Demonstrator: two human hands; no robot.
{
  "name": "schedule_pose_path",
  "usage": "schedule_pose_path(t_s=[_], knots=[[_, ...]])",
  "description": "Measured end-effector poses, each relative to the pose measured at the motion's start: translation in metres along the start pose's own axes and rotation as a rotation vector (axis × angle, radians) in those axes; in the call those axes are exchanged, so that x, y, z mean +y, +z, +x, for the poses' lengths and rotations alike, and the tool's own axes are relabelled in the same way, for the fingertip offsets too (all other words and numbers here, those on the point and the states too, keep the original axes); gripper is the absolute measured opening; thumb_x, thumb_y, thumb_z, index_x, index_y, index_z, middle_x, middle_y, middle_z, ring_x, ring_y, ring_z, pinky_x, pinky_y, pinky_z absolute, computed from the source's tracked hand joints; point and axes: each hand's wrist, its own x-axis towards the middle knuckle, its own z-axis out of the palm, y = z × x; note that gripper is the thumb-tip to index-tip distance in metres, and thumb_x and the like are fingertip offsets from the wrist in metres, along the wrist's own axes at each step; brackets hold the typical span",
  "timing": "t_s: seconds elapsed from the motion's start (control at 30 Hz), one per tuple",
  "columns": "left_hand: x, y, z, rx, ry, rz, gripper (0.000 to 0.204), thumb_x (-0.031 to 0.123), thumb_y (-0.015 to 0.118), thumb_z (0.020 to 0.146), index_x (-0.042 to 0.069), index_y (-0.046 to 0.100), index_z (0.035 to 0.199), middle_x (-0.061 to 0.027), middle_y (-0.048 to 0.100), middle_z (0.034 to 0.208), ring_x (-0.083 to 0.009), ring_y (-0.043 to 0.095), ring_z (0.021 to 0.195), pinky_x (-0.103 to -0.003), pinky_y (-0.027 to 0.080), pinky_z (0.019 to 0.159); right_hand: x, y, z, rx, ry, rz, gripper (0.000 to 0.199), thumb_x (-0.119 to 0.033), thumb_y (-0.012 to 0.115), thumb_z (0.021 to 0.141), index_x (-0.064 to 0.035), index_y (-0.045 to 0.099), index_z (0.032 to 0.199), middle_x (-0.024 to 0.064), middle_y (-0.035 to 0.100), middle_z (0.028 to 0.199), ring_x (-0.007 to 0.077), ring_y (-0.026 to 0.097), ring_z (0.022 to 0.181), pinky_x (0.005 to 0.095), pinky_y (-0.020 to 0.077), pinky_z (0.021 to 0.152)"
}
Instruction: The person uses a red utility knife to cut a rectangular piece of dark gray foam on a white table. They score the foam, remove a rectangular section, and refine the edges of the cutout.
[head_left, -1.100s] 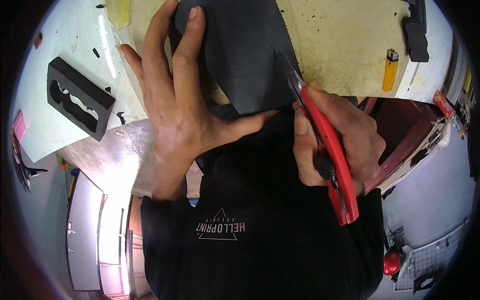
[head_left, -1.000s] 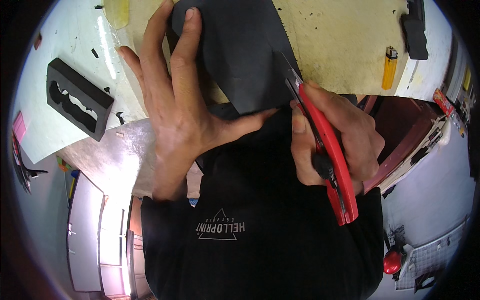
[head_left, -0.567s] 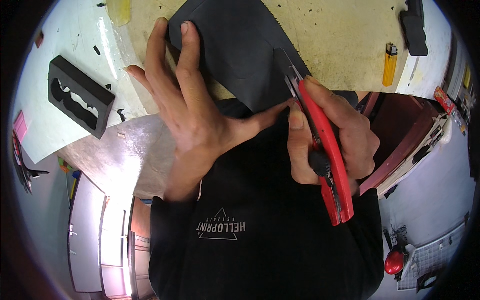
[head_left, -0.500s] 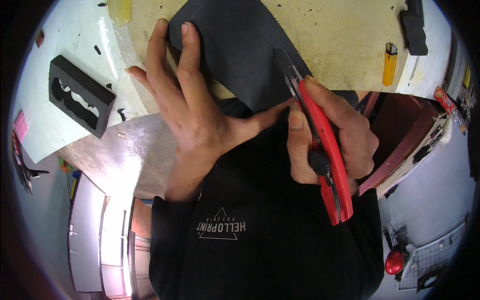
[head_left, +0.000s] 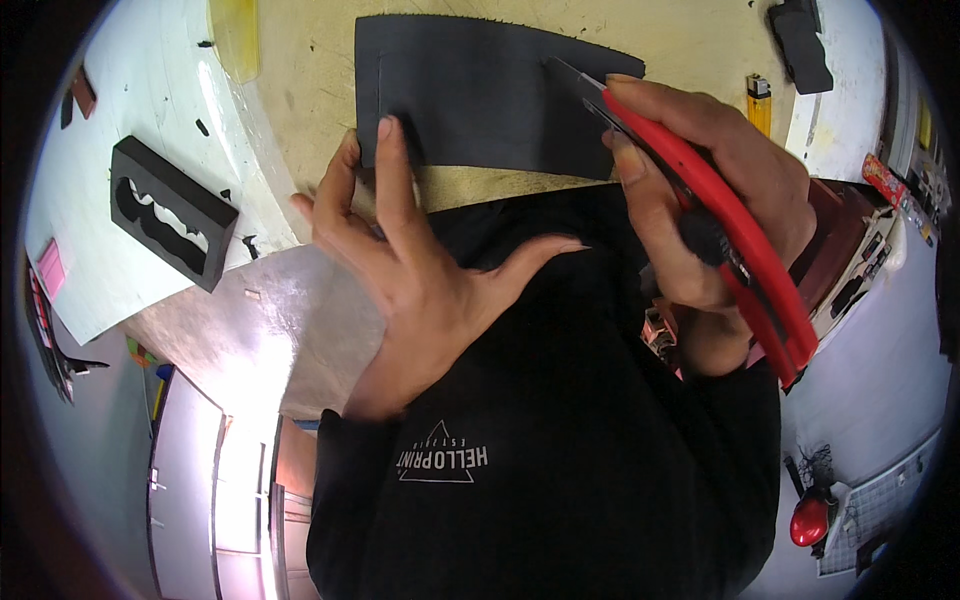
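A black, foam-like sheet (head_left: 490, 100) lies lengthwise across the far edge of the work surface, with a thin line along its left end. My left hand (head_left: 425, 285) is spread, its index fingertip resting on the sheet's lower left part and the thumb stretched out to the right, off the sheet. The other fingers bend at the sheet's lower left corner. A red utility knife (head_left: 752, 240) with a black knob is gripped in my right hand (head_left: 775, 165). Its blade tip is over the right part of the sheet; whether it touches I cannot tell.
Left on the white surface is a thick black foam block (head_left: 172, 212) with a wavy cutout. Back right are a yellow lighter (head_left: 759, 108) and a black piece (head_left: 800, 45). A yellow translucent strip (head_left: 234, 40) lies back left, and small black scraps are scattered about.
The sheet has turned from slanted to nearly level. My right hand and the knife have moved up and right, the handle tilting further. My left index fingertip has shifted lower, and the thumb came away.
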Motion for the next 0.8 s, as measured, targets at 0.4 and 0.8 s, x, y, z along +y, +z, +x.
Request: schedule_pose_path(t_s=[0.4, 0.8], knots=[[-0.034, -0.010, 0.082, -0.198, 0.423, -0.093, 0.087, 0.050, 0.087, 0.063, 0.013, 0.067, 0.139, -0.0132, 0.056, 0.150, -0.0394, 0.042, 0.147, -0.062, 0.026, 0.121, 0.009, 0.005, -0.002, 0.055, -0.135, 0.001, 0.029, 0.004, 0.074, 0.081, 0.0014, 0.074, 0.111, 0.0131, 0.076, 0.084, 0.0175, 0.075, 0.075, 0.0252, 0.0560, 0.070], [-0.033, -0.001, 0.078, -0.130, 0.436, -0.117, 0.086, 0.047, 0.088, 0.065, 0.010, 0.066, 0.139, -0.0154, 0.057, 0.146, -0.0391, 0.050, 0.136, -0.053, 0.038, 0.115, 0.006, 0.022, -0.018, 0.188, -0.117, -0.057, 0.030, 0.001, 0.078, 0.079, 0.0011, 0.075, 0.108, 0.0123, 0.077, 0.081, 0.0186, 0.077, 0.073, 0.0257, 0.0578, 0.072]])
